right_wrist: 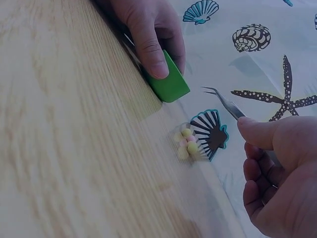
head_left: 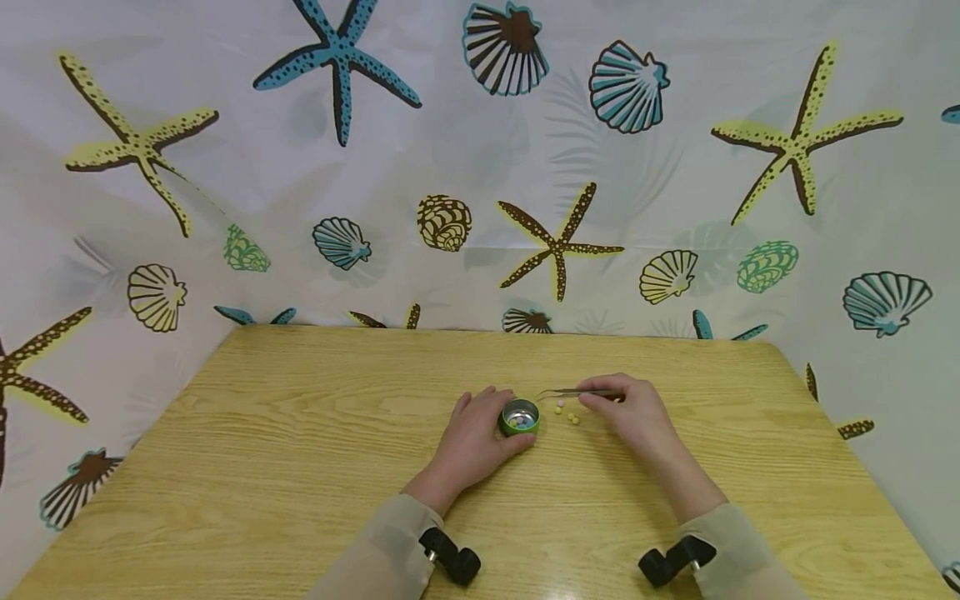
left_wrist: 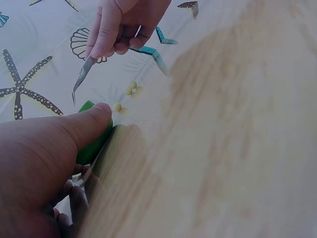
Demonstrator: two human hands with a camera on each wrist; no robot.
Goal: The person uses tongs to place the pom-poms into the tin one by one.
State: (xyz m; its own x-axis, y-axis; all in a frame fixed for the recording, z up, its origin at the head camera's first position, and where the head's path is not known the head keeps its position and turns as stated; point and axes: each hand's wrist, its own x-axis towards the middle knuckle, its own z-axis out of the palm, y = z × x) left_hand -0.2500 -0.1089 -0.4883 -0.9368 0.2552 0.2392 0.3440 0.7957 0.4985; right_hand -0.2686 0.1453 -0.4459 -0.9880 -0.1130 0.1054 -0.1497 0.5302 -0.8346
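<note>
My left hand (head_left: 474, 440) holds a small round green tin (head_left: 521, 432) upright on the table, thumb on the near side and fingers around the far side. Inside it lie several small beads (head_left: 521, 422), yellow, pink and blue. My right hand (head_left: 636, 415) pinches a pair of curved tweezers (right_wrist: 229, 105) between thumb and fingers. Their bent tips hang to the right of the tin, slightly apart, with nothing visible between them. Below the tweezers, a few loose beads (head_left: 573, 418), yellow and pink, rest on the wood between the tin and my right hand.
The wooden table (head_left: 315, 400) stretches out on both sides of the hands. Behind it and at its sides hangs a white cloth (head_left: 480, 158) printed with starfish and shells. Each sleeve carries a black wrist mount (head_left: 452, 557).
</note>
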